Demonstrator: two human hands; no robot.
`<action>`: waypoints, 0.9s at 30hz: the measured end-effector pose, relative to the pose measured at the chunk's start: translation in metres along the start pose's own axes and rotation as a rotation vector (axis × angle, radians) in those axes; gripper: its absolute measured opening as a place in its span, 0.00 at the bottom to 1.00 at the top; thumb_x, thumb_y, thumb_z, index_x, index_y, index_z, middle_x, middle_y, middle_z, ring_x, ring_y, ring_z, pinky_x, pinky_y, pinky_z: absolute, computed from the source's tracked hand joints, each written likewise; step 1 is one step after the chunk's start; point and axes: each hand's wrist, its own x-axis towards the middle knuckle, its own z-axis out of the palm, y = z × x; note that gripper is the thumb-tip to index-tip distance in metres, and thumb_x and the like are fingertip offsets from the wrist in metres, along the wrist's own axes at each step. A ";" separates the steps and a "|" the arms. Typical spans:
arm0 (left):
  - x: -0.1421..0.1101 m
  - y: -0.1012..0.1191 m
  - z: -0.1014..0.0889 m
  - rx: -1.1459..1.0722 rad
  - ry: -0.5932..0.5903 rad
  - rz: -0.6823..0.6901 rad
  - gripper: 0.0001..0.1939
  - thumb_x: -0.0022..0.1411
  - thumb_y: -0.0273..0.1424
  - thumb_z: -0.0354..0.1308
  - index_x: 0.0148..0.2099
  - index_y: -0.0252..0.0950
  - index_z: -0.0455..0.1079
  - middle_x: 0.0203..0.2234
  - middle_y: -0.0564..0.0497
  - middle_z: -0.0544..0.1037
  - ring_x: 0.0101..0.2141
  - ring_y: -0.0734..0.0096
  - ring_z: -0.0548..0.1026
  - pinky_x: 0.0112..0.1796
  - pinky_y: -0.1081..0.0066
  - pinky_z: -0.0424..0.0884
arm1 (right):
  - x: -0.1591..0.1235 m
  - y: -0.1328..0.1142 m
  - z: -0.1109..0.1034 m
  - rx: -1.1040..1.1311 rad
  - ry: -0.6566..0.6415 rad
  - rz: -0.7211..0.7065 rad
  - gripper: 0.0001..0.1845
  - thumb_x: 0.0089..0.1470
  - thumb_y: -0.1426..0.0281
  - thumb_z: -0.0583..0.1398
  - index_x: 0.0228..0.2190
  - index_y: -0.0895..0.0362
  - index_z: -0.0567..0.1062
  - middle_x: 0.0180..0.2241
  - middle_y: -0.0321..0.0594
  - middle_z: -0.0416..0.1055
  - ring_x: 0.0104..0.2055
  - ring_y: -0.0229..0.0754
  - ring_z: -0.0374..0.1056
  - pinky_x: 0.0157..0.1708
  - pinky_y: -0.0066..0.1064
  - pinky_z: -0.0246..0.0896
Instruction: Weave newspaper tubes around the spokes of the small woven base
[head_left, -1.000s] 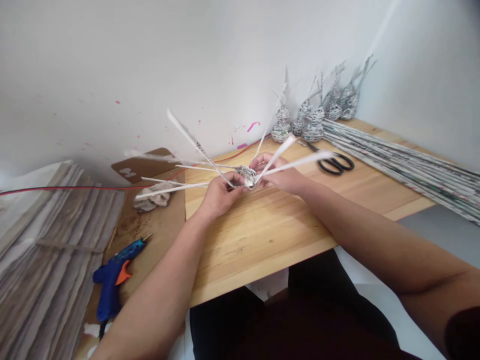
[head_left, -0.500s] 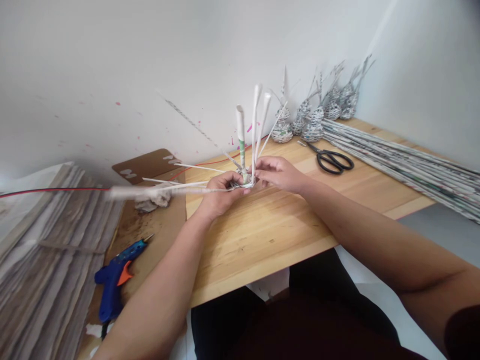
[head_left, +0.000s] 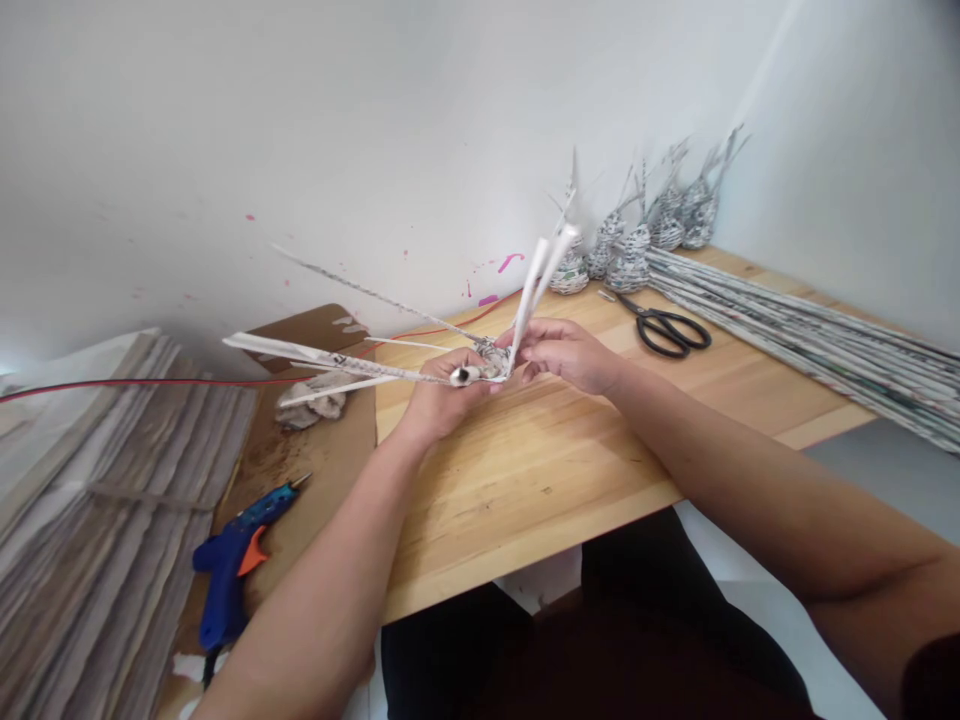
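Between my hands, above the wooden table, is a small woven paper piece with rolled paper tubes sticking out to the left, back and upper right. My left hand is closed on its near left side. One tube, its dark hollow end toward me, lies over the left fingers. My right hand pinches at the right side of the piece, by the foot of two white paper tubes that lean up to the right. Its fingertips are partly hidden behind them.
Black scissors lie to the right, near a bundle of long paper tubes. Several woven paper figures stand along the wall. At left are a blue glue gun, a crumpled cloth and stacked paper. A red-black cord crosses there.
The thick upright tube in the middle has come down toward me, its hollow end now facing me. The two white tubes tilt further right. Both hands stay at the woven piece.
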 end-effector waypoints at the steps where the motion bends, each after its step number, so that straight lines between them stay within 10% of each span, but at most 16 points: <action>1: 0.000 0.001 0.000 0.008 0.000 0.004 0.13 0.47 0.35 0.70 0.30 0.36 0.70 0.25 0.54 0.75 0.27 0.72 0.69 0.31 0.71 0.64 | 0.000 0.000 0.000 -0.014 -0.008 -0.007 0.14 0.43 0.77 0.64 0.36 0.59 0.78 0.34 0.41 0.78 0.37 0.42 0.74 0.31 0.29 0.71; 27: -0.003 -0.005 0.011 0.104 -0.019 0.033 0.06 0.50 0.29 0.66 0.28 0.35 0.71 0.26 0.53 0.77 0.28 0.72 0.71 0.31 0.72 0.65 | 0.002 0.025 0.010 -0.391 0.238 -0.231 0.22 0.46 0.65 0.69 0.39 0.53 0.64 0.38 0.43 0.79 0.37 0.48 0.78 0.35 0.38 0.73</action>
